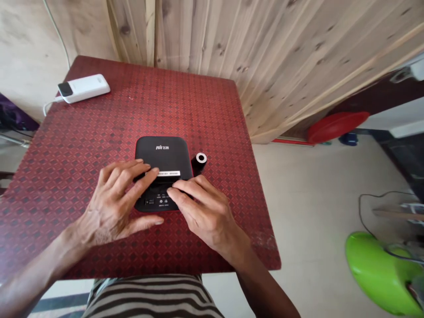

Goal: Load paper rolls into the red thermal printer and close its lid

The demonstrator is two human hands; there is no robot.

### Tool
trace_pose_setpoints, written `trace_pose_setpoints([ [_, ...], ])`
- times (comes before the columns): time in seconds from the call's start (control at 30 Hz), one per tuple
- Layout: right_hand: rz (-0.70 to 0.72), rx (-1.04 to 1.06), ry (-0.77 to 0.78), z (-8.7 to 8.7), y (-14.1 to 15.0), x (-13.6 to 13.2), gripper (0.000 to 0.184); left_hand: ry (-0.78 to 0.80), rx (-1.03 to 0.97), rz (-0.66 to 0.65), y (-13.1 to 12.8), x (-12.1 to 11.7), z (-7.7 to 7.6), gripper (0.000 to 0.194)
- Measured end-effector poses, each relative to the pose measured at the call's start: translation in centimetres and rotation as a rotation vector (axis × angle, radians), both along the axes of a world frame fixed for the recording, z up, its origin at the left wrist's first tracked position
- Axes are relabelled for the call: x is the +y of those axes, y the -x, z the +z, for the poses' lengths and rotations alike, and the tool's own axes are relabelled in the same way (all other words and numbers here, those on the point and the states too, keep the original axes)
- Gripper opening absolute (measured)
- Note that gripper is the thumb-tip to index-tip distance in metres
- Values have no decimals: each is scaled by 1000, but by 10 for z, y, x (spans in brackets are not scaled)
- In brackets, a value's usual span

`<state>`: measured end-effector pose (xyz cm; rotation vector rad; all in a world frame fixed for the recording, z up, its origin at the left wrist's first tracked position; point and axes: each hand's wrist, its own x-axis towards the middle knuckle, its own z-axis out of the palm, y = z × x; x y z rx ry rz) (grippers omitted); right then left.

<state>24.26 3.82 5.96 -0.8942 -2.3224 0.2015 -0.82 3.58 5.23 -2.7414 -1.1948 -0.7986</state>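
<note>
As the head camera looks down, a flat black box [162,157] with round corners lies on a red table [215,115], right in front of the person. Pale letters sit on the far part of the box, and they look upside down from here. A white strip [172,173] runs across its middle, and small pale signs are on its near part. The left hand [115,203] comes in from the left of the box and lays some fingertips on it, near one end of the strip. Its fingers are apart, and its thumb sticks out away from them. The right hand [210,212] reaches over the near right part of the box. Its thumb and first finger are close together there, but I cannot tell if they pinch anything. Just right of the box is a small black roll [199,166] with a white ring on its end. Far to the left and behind the box lies a white gadget [86,87] with a dark end. Behind the box, past the table, is a wooden wall [198,35]. A shiny green thing [377,269] is well to the box's right.
</note>
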Motion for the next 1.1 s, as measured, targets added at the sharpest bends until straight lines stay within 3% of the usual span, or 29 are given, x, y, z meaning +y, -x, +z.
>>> trace_pose_setpoints([
  [0.1,-2,22,40,-2,0,-2,19,-21,9,7,-2,-7,-12,86],
  [0.2,-17,95,88,0,-4,-2,20,-45,15,10,-3,-5,-14,83],
  [0.4,-227,245,136,2,-34,9,19,-49,10,8,-2,2,-11,73],
  [0.53,-430,266,202,-28,-59,16,13,-15,-58,21,1,-3,-22,77],
  [0.67,-542,306,345,-75,-71,15,21,-50,-186,108,9,-18,-37,88],
  [0.73,-577,304,390,-88,-71,15,25,-109,-215,128,13,-25,-43,86],
  [0.93,-604,302,435,-89,-67,19,28,-140,-236,126,20,-32,-62,65],
  [1.1,-628,278,433,-90,-67,20,27,-113,-253,157,19,-32,-65,61],
])
